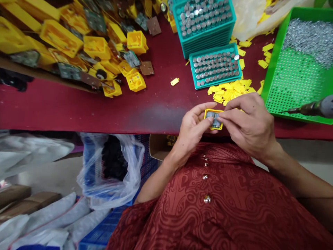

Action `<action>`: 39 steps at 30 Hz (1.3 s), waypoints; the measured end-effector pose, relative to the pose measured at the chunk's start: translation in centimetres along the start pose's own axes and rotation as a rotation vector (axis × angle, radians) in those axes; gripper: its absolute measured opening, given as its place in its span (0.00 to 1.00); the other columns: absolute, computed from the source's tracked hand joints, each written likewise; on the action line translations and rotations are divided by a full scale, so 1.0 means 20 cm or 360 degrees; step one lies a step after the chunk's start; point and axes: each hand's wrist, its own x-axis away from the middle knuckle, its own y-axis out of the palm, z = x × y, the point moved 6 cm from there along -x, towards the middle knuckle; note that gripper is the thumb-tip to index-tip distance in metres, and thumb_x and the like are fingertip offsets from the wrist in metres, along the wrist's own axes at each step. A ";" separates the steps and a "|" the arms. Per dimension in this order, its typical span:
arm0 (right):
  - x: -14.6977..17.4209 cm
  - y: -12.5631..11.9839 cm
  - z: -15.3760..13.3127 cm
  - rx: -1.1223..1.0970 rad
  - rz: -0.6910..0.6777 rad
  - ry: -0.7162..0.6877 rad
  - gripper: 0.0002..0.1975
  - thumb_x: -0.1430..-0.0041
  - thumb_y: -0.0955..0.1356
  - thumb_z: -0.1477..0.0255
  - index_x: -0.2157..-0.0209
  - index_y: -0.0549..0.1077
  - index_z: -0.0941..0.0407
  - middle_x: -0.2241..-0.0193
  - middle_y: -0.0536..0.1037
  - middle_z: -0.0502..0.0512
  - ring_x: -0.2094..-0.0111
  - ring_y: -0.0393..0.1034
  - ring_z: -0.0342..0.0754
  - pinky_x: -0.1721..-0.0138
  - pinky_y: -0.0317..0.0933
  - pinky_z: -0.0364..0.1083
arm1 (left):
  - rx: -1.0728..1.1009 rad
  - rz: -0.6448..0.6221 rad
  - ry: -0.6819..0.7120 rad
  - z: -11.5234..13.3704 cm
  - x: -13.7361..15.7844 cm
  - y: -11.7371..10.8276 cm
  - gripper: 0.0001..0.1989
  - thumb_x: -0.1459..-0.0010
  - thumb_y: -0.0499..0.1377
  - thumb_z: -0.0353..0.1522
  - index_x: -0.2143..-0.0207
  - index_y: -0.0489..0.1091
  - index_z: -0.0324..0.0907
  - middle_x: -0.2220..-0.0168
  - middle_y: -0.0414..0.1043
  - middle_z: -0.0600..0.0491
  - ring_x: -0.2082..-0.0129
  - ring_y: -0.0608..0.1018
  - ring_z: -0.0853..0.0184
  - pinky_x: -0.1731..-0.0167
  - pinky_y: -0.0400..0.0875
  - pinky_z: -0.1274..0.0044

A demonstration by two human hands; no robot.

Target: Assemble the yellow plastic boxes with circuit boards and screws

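Note:
A small open yellow plastic case [206, 114] is held at the table's front edge by my left hand [191, 126], fingers behind it and thumb over its front. Inside the case lies a green circuit board [215, 123], partly covered by the thumb. From the other side, my right hand [249, 121] reaches in with thumb and forefinger pinched at the board's right edge. Whatever sits between those fingertips is hidden. Just beyond the hands are a heap of small yellow plastic pieces [230, 91] and a teal tray [194, 74] with rows of coin cells [215, 66].
A stack of teal trays [205, 43] stands at the back. On the right, a green basket [275, 59] contains small metal parts [309, 40], with a power screwdriver [317, 107] over it. Yellow housings with wired boards [96, 48] crowd the left. Below is a plastic-lined blue crate [91, 152].

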 end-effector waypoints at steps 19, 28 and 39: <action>0.02 -0.03 0.06 0.0016 -0.0167 -0.0047 0.02 0.31 0.70 0.77 0.61 0.75 0.58 0.63 0.79 0.57 0.60 0.71 0.50 0.57 0.67 0.53 | 0.0049 -0.0184 -0.0090 -0.05 0.02 0.04 0.21 0.37 0.69 0.37 0.44 0.73 0.43 0.54 0.82 0.49 0.55 0.85 0.64 0.59 0.85 0.75; 0.00 -0.02 0.04 -0.0041 -0.0203 -0.0072 0.06 0.32 0.71 0.77 0.66 0.76 0.58 0.65 0.78 0.55 0.63 0.70 0.48 0.60 0.65 0.51 | -0.0034 -0.0061 0.0033 -0.04 0.02 0.04 0.15 0.38 0.67 0.33 0.49 0.75 0.44 0.60 0.80 0.52 0.63 0.83 0.66 0.67 0.83 0.77; 0.10 0.02 0.05 0.0107 0.0037 0.0193 0.05 0.34 0.72 0.78 0.58 0.78 0.55 0.60 0.78 0.57 0.57 0.72 0.50 0.55 0.68 0.53 | -0.0022 -0.0105 0.0025 -0.04 -0.04 0.04 0.22 0.39 0.70 0.36 0.44 0.71 0.43 0.51 0.84 0.47 0.56 0.86 0.62 0.61 0.85 0.75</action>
